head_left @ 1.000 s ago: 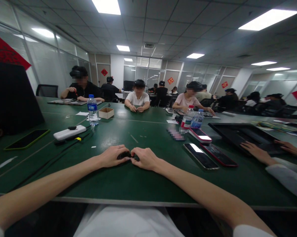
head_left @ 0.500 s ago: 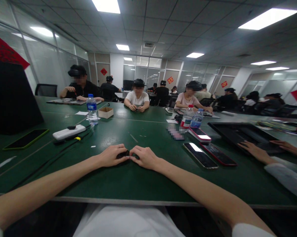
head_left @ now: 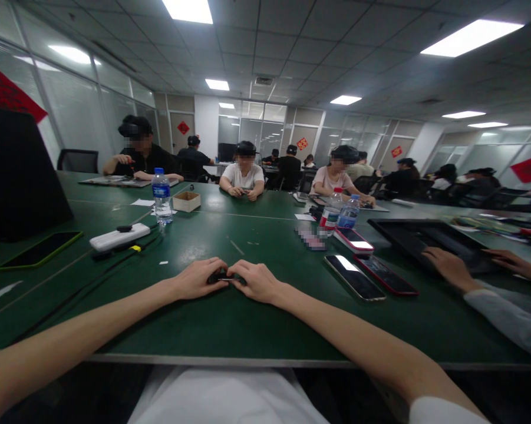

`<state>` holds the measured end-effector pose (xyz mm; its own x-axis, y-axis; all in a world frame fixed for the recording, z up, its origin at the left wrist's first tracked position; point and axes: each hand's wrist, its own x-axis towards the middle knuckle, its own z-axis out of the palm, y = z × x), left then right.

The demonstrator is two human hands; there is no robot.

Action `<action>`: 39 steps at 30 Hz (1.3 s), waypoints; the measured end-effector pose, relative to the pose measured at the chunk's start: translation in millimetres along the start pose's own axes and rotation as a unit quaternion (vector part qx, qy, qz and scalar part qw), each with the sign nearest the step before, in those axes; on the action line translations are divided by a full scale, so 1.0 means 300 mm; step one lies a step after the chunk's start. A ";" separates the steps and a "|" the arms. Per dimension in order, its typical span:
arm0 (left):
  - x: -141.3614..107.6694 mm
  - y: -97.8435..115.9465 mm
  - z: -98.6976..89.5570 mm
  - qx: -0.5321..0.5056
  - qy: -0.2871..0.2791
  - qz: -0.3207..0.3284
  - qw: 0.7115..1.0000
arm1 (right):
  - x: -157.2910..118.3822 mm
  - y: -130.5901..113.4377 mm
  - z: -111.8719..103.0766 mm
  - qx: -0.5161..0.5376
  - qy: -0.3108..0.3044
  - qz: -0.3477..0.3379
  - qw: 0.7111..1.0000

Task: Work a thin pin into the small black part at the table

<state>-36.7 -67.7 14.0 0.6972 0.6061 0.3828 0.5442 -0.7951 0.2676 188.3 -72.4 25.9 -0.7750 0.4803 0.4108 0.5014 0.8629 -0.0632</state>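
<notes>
Just above the green table (head_left: pixel 194 330), my left hand (head_left: pixel 200 278) and my right hand (head_left: pixel 257 281) meet fingertip to fingertip. Between them they pinch a small, thin, dark object with a pale edge (head_left: pixel 223 279). Its kind cannot be made out, since the fingers cover most of it. My left fingers curl over its left end, while my right thumb and fingers close on its right end.
To the right lie a white-screened phone (head_left: pixel 356 278), a red-edged phone (head_left: pixel 386 275) and bottles (head_left: pixel 348 212). Another person's hand (head_left: pixel 451 268) rests on a black tray (head_left: pixel 380 231). Leftward are a power bank (head_left: pixel 120 237), a cable, a green-edged phone (head_left: pixel 39 250), a bottle (head_left: pixel 162 197) and a small box (head_left: pixel 186 201).
The view has shifted slightly. My fingertips have moved a little, and more of the thin object's pale edge shows between them. Both hands keep their pinch.
</notes>
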 end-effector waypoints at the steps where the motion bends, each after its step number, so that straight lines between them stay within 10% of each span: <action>1: 0.000 0.002 -0.001 -0.003 -0.001 0.002 1.000 | 0.000 0.001 0.002 -0.003 0.001 0.000 1.000; 39: 0.015 0.003 -0.023 -0.028 0.008 -0.013 0.999 | -0.004 0.001 0.027 -0.012 0.033 0.009 0.999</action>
<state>-36.2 -65.8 22.0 0.6759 0.6262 0.3887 0.5343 -0.7796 0.3267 186.2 -71.3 17.9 -0.7391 0.4827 0.4698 0.5242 0.8502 -0.0488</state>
